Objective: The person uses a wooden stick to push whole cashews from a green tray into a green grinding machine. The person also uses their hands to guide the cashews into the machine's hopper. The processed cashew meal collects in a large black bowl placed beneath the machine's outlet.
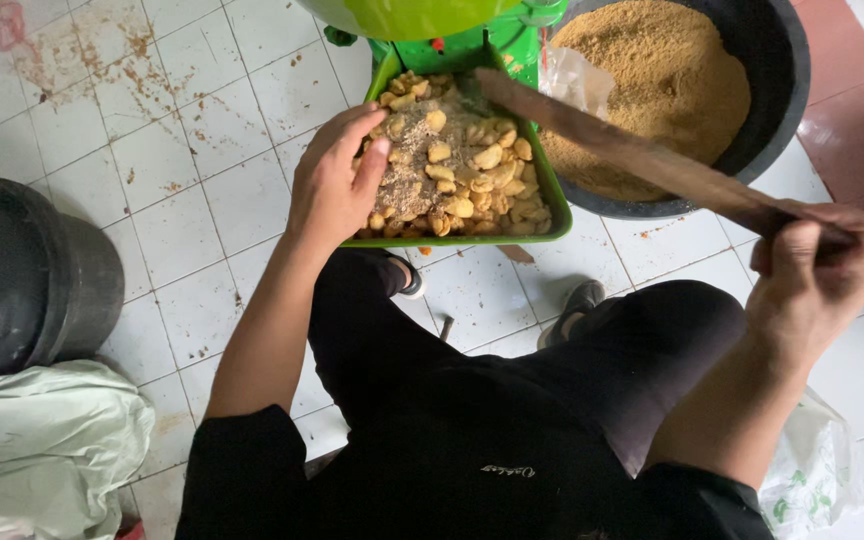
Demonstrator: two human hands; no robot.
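- The right hand (817, 265) has its grip clamped shut around one end of a long, flat wooden stick (642, 160), fingers curled over it and thumb pressed on top.
- From that grip the stick runs away and toward the person's left, its far end lying in the green tray (555, 200) among the food.
- The left hand (337, 180) rests at the near left edge of the tray, fingers loosely spread, not closed on anything, fingertips touching the pile.
- The tray holds pale yellow fried chunks (472, 170) mixed with brown crumbs. It is a chute fixed to a green machine (432, 30) just beyond it.
- Just past the right grip, under the stick's middle, stands a black basin (782, 60) heaped with fine brown ground meal (652, 80); a bit of clear plastic bag (572, 75) touches its rim.
- Below the hands are the person's black-clad legs and dark sandals on a white tiled floor (182, 180) dotted with crumbs.
- Well to the left of the left hand stands a dark bucket (22, 280), with a crumpled white sack (42, 450) beside it.
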